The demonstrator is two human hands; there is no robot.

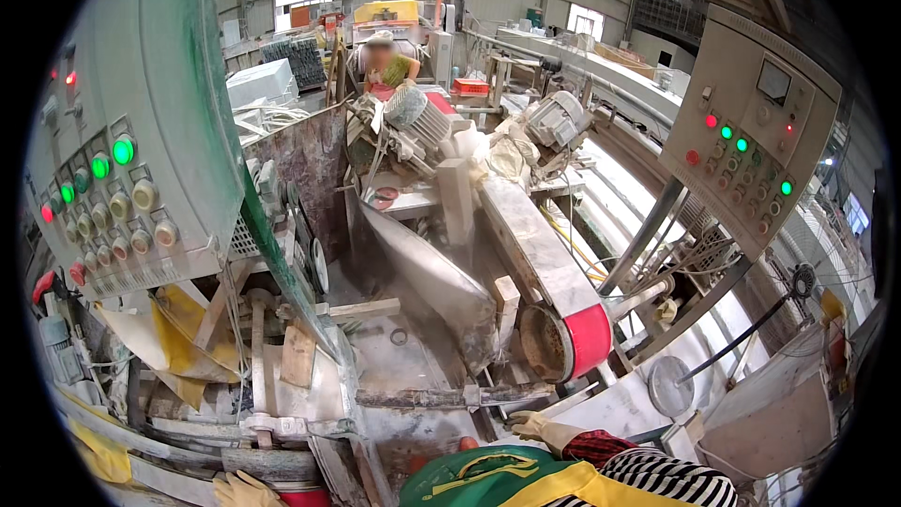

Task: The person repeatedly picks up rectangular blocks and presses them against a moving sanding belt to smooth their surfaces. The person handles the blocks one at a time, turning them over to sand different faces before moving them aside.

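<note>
My left hand, in a cream work glove, shows at the lower edge, partly cut off. Its fingers are apart, nothing visible in them, close to the machine's near rail. On the other side of my green apron with yellow trim, my right hand wears a matching glove and a red checked cuff. Those fingers stretch leftward over the front of the machine, holding nothing visible. Beyond them, a dusty conveyor beam ends in a red roller cover. A curved grey guard stands left of it.
Control panels with lit buttons flank me: a left panel and a right panel. Two dusty motors, a left motor and a right motor, sit farther back. Another person is behind them. A round-ended rod stands at right.
</note>
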